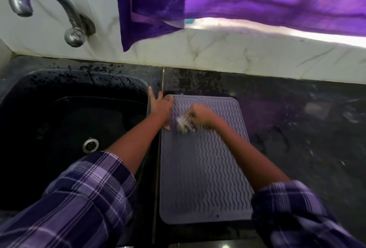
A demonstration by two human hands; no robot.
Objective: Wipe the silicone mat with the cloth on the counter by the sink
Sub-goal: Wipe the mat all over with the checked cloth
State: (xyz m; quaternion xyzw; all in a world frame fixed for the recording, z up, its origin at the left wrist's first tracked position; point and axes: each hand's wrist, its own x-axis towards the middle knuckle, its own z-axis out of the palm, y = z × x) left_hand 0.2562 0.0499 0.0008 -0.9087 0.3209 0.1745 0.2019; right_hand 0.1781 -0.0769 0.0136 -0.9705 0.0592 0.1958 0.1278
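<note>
Cloth (183, 124) (blurred) bunched in my right grip (202, 114), near the mat's (204, 178) far left corner; left grip (161, 107), fingers spread wide, presses that corner's edge.

We're in a home kitchen: a dark sink (59, 129) with a metal drain sits left of the hands. A curved tap (45, 8) rises beyond it, and dark stone counter (297, 129) runs right, marble-look wall (217, 53) behind.

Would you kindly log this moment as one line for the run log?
left hand: pressing grey ribbed silicone mat corner flat | right hand: gripping blurred whitish cloth on mat | phase: wiping
</note>
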